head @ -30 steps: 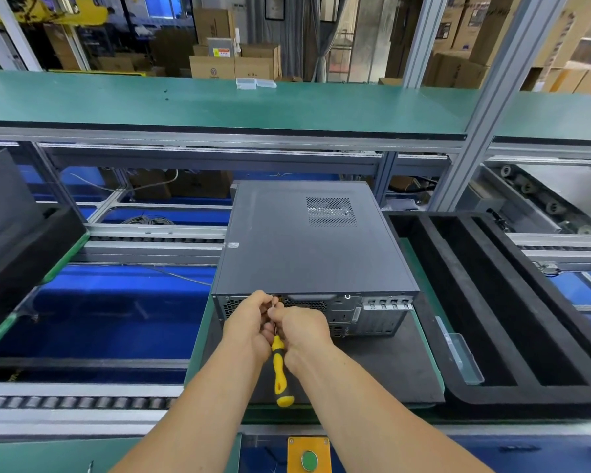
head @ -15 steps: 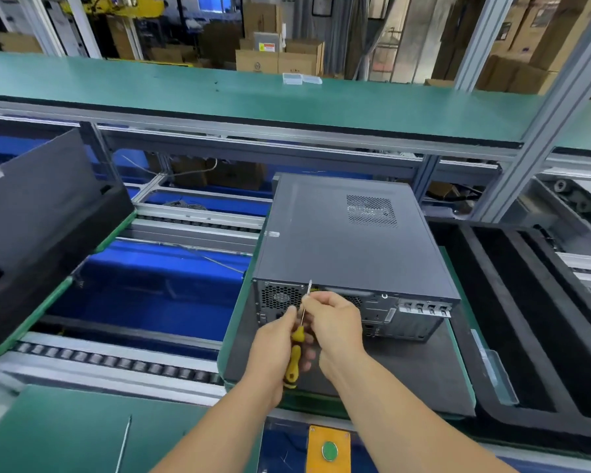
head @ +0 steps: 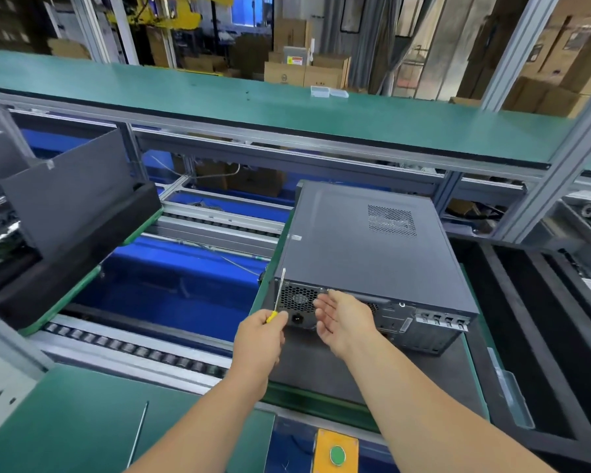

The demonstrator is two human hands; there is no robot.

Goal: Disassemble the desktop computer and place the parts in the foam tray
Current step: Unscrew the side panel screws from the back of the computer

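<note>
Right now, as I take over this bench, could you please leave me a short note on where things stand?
Left hand: grips the yellow screwdriver, tip up, just off the case's rear left corner.
Right hand: open, palm up, at the rear panel; whether it holds a screw, I cannot tell.
Desktop computer: lies on the dark mat, cover on.
Foam tray: to the right; its visible slots hold no parts.
Left: take off the cover, pull the parts, tray them.

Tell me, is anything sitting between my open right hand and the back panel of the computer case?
Nothing visible. The right hand is open just in front of the computer case rear panel, fingertips near its top edge. The left hand holds the screwdriver off to the left, clear of that gap.
</note>
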